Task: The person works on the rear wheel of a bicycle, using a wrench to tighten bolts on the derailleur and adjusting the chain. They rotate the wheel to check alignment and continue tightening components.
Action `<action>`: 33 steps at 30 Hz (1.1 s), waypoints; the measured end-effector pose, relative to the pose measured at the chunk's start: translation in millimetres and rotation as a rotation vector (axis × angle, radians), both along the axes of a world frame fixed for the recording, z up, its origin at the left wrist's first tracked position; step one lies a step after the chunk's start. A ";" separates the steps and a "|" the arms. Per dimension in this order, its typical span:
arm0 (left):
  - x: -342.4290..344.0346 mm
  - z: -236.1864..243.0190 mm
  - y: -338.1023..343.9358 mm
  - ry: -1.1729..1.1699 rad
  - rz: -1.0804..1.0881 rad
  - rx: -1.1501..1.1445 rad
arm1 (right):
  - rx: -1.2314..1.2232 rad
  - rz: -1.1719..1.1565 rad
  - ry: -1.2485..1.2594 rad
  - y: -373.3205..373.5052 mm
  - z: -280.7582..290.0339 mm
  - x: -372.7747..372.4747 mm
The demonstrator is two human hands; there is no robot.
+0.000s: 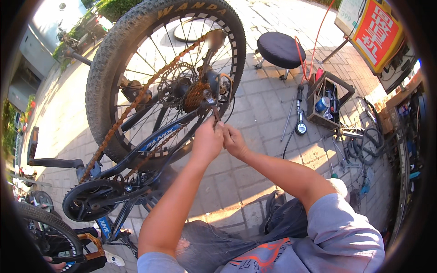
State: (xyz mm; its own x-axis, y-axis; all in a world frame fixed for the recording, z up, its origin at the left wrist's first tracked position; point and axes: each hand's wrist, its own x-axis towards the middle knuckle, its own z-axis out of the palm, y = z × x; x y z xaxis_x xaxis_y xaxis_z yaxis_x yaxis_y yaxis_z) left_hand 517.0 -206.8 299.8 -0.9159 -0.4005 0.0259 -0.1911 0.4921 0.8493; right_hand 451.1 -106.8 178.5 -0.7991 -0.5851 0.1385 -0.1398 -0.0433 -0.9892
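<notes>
An upside-down bicycle stands before me, its knobby rear wheel (109,59) raised at upper left. A rusty chain (136,102) runs from the rear sprockets (196,95) down to the black crank and chainring (86,200). My left hand (207,139) and my right hand (234,141) meet just below the derailleur (218,86), both pinched around a thin dark tool or chain piece (216,116) near the frame's rear end. What exactly the fingers hold is too small to tell.
A black round stool (280,49) stands behind the wheel on brick paving (255,104). A tool tray (327,102) with cans, a pressure gauge with hose (300,127) and loose tools lie at right. A red sign (378,32) leans at upper right. Another wheel (45,227) shows at lower left.
</notes>
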 end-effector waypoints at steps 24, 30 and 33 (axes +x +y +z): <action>19.9 67.9 -38.0 0.455 0.159 -0.771 | 0.093 -0.152 0.313 -1.6 93.7 -32.4; -4.5 84.2 -14.9 0.441 0.205 0.189 | -0.016 -0.190 0.226 -6.6 73.4 -20.2; -21.1 95.3 -16.6 0.407 0.177 0.362 | -0.089 -0.180 0.128 -14.8 66.9 -12.8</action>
